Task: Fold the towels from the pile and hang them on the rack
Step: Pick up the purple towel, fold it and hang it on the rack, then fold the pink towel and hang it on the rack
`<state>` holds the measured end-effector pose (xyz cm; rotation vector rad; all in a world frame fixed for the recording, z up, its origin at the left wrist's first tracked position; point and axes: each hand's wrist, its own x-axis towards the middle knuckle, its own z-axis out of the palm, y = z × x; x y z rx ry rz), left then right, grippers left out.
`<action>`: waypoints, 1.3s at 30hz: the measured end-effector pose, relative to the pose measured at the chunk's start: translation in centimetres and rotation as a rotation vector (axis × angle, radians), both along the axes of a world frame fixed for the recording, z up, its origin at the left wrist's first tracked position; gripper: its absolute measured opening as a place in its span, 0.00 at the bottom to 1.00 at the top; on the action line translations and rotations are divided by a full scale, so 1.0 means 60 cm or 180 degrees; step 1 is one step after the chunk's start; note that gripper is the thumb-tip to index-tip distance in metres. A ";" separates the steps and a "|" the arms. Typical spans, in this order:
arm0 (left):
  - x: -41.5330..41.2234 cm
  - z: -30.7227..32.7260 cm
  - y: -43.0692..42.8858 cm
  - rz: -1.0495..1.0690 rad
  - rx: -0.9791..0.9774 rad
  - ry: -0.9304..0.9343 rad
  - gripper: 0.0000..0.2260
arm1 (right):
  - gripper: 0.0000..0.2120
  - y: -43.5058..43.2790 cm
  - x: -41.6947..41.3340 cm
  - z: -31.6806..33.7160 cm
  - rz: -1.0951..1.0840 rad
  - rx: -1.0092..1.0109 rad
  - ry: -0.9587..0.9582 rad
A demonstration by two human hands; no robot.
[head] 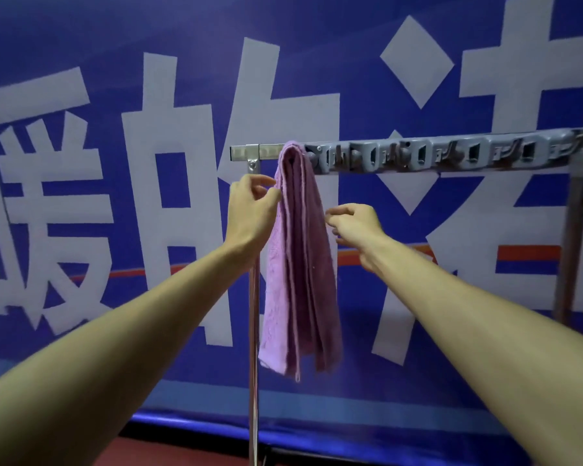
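Behind everything was a huge blue banner with white lettering. Metal rack stood in front, grey clips filling the right stretch of its bar. Folded purple towel hung over the bar's left end beside the clips, lower end dangling free. Left hand touched the towel's left edge, couldn't tell if it was pinching. Right hand hovered just right of the towel, fingers loose, holding nothing.

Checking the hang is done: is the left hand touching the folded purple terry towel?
Touching. Head view: fingertips of the left hand pinch the purple towel at its left edge.
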<state>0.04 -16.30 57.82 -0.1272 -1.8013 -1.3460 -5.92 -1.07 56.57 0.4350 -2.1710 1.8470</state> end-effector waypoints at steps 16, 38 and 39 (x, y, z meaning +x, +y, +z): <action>0.185 -0.247 0.229 -0.1567 -0.1652 -0.2458 0.09 | 0.18 0.279 0.190 -0.226 0.0371 0.2099 -0.0514; -0.002 -0.849 0.384 -0.2296 -0.0025 -0.3433 0.12 | 0.27 0.457 0.066 -0.965 -0.0423 0.2512 -0.2615; -0.008 -0.869 0.381 -0.2283 -0.0085 -0.3508 0.12 | 0.29 0.456 0.068 -0.993 -0.0403 0.2551 -0.2667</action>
